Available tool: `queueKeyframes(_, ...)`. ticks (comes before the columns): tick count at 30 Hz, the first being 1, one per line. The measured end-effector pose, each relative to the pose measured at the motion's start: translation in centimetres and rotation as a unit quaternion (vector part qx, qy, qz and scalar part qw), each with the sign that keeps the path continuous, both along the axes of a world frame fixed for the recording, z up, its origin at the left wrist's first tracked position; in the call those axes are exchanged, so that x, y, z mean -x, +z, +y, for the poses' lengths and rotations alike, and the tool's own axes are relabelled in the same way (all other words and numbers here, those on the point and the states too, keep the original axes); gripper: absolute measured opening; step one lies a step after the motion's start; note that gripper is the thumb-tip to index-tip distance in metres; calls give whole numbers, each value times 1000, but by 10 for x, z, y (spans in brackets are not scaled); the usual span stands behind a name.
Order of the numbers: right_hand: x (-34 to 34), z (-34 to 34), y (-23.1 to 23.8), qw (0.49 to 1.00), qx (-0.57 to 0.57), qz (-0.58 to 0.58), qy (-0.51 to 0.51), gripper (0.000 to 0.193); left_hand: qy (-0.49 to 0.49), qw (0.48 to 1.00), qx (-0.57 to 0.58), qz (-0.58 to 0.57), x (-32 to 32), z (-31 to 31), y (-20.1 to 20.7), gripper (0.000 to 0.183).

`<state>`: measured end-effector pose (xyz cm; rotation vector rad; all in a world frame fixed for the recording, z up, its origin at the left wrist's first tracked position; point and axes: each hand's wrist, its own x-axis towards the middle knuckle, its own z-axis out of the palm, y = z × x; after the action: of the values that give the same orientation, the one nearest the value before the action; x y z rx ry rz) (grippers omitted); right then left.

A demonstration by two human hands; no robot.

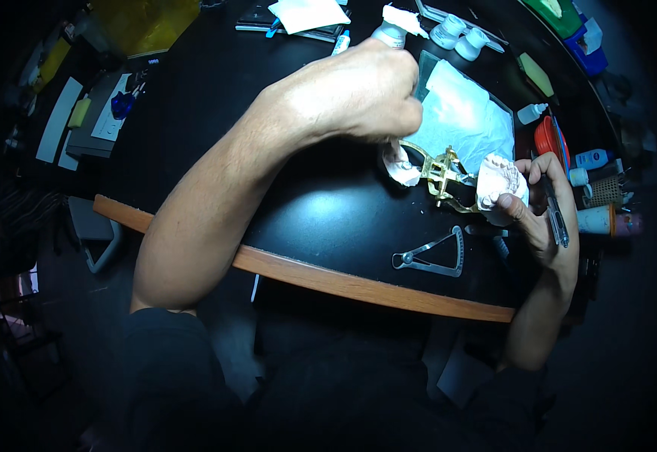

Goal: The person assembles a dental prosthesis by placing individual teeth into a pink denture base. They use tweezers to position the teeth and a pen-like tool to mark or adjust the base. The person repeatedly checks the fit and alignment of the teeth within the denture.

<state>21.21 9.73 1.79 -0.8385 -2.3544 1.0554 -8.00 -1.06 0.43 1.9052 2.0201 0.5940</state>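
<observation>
A brass dental articulator [443, 175] is spread wide over the black table, with a plaster tooth cast at each end. My left hand [381, 94] is closed in a fist at the top of the left plaster cast [401, 167]; its fingertips are hidden behind the knuckles. Around the right plaster cast [500, 184] curls my right hand [550, 211], its thumb on the lower edge and its fingers behind. A dark pen [556, 217] rests across that same hand. Below the articulator lies a metal caliper gauge [434, 256] with a curved scale.
A glass slab [425, 71] lies partly under a pale blue sheet [460, 105] behind the articulator. White jars [460, 38] stand farther back. At right are a dropper bottle [532, 113], a red container [547, 139] and a cup [596, 221]. A wooden edge [328, 285] borders the table front.
</observation>
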Motion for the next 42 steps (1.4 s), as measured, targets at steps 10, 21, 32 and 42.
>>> queueKeyframes(10, 5, -14, -25, 987, 72, 146, 6, 38, -102, 980, 166, -37, -8, -15, 22, 45)
queueKeyframes(21, -13, -8, -12, 936, -303, 175, 42, 59, -84, 942, 91, -313, -7, -3, 15, 46)
queueKeyframes(32, -21, -23, -1, 885, -417, 178, 108, 70, -100, 936, -65, -333, -17, -1, 10, 49)
queueKeyframes(42, -19, -24, -14, 830, -486, 235, 142, 73, -152, 908, -190, -341, -16, 3, 4, 45)
